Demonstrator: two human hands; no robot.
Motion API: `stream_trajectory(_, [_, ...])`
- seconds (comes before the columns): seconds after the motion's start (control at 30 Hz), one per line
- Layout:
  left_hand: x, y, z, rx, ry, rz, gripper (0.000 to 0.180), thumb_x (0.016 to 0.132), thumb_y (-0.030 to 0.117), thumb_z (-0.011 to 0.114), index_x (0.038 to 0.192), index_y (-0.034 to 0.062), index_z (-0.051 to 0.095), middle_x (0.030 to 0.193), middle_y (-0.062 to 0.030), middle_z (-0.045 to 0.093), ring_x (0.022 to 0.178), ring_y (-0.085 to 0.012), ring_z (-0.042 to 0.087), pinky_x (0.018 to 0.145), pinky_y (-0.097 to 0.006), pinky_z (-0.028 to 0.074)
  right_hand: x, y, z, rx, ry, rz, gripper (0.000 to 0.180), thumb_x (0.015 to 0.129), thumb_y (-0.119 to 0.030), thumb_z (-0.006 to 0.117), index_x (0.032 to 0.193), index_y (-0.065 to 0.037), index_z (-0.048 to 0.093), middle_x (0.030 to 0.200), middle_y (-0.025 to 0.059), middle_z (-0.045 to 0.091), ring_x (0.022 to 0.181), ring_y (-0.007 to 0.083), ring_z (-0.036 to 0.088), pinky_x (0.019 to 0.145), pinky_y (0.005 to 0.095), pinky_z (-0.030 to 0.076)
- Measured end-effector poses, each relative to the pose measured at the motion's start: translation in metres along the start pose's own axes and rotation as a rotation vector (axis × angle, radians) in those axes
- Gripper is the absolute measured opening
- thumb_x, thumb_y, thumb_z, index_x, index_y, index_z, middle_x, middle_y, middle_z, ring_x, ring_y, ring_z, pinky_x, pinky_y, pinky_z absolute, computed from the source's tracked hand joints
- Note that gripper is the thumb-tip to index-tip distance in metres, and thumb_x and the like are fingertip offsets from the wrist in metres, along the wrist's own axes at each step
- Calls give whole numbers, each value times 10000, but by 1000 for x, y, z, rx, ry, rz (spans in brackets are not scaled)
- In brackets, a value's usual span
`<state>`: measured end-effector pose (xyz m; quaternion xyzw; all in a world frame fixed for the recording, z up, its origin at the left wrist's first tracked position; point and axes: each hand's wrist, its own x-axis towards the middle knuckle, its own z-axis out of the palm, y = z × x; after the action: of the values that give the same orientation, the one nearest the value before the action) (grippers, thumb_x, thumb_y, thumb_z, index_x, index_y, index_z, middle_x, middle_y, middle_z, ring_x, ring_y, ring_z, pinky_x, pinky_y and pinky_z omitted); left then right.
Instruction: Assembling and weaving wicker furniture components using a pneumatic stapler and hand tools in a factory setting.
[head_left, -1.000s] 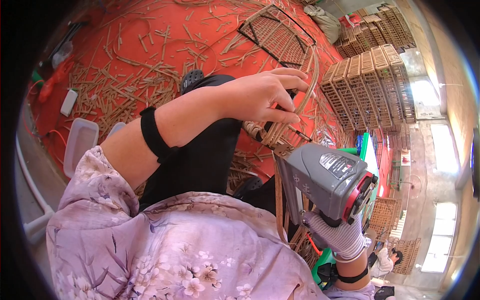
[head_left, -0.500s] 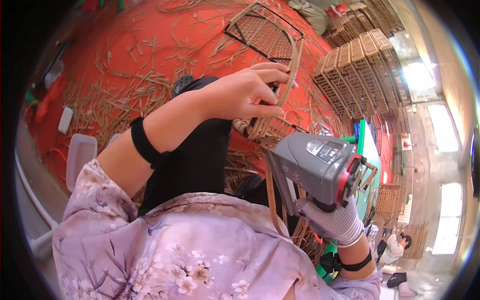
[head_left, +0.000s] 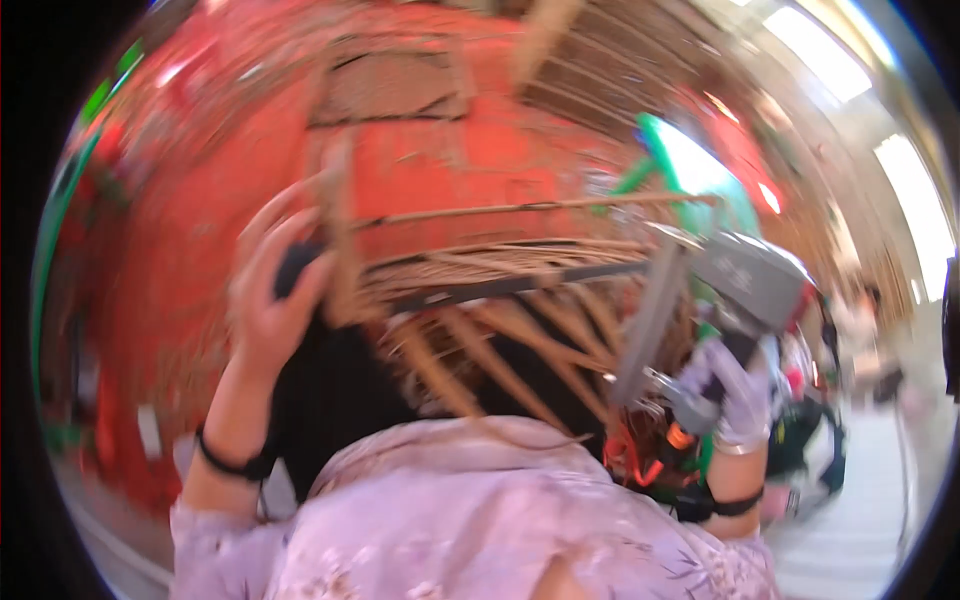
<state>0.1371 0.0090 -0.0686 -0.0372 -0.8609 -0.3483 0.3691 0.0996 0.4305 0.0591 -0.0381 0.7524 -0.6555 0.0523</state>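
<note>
My left hand (head_left: pixel 272 275), bare and blurred, curves around the left end of a slatted bamboo frame (head_left: pixel 500 262), with thumb and fingers at its edge board. A dark rounded shape shows between thumb and fingers; I cannot make it out. The frame lies across my lap, crossed by a dark bar and several slanting slats. On the right, my right hand (head_left: pixel 738 385) in a pale glove is closed around the handle of a grey nail gun (head_left: pixel 750 280). The gun's long magazine slants down past the frame's right end.
Beyond my lap, another bamboo panel (head_left: pixel 390 85) with dark edges lies on the red floor (head_left: pixel 220 150). Stacked bamboo crates (head_left: pixel 610 70) stand behind. A green-edged table (head_left: pixel 700 170) is at the right. An orange fitting (head_left: pixel 682 436) hangs below the gun.
My view has swung and blurred. The bamboo frame now lies crosswise over my lap. My left hand is at its left end; the nail gun has moved right, away from my left hand.
</note>
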Motion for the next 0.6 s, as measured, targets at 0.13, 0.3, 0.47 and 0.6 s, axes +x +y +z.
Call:
stream_trajectory(0.13, [-29,-32,-13,-4,-47,-142,403,940,87,542,1331,4,495,1407,-141,457,1319,-256,423,1099,-391,336,23,38,-72,208,174,-3,296,887,-142,660,1120,24,583,643,29,552,527,140,545,525,309,485])
stream_trajectory(0.3, [-45,-86,-11,-67,-98,-336,436,1023,189,408,1409,-13,389,1442,-163,421,1331,-258,405,1106,-381,308,33,101,-181,503,421,81,281,917,-275,642,1072,-47,589,627,6,536,528,145,532,570,326,484])
stream_trajectory(0.47, [-63,-179,-14,24,-148,-321,459,1019,211,429,1404,-32,381,1427,-166,442,1312,-254,425,1099,-363,305,15,161,-268,893,611,88,329,877,-288,700,1045,-39,568,621,-25,525,529,110,526,590,315,488])
stream_trajectory(0.6, [-53,-189,-16,176,-178,-295,472,1009,230,459,1396,-34,396,1418,-162,456,1301,-255,436,1098,-358,303,14,185,-297,910,667,75,269,884,-274,689,944,-59,539,622,-21,517,528,112,530,580,320,503])
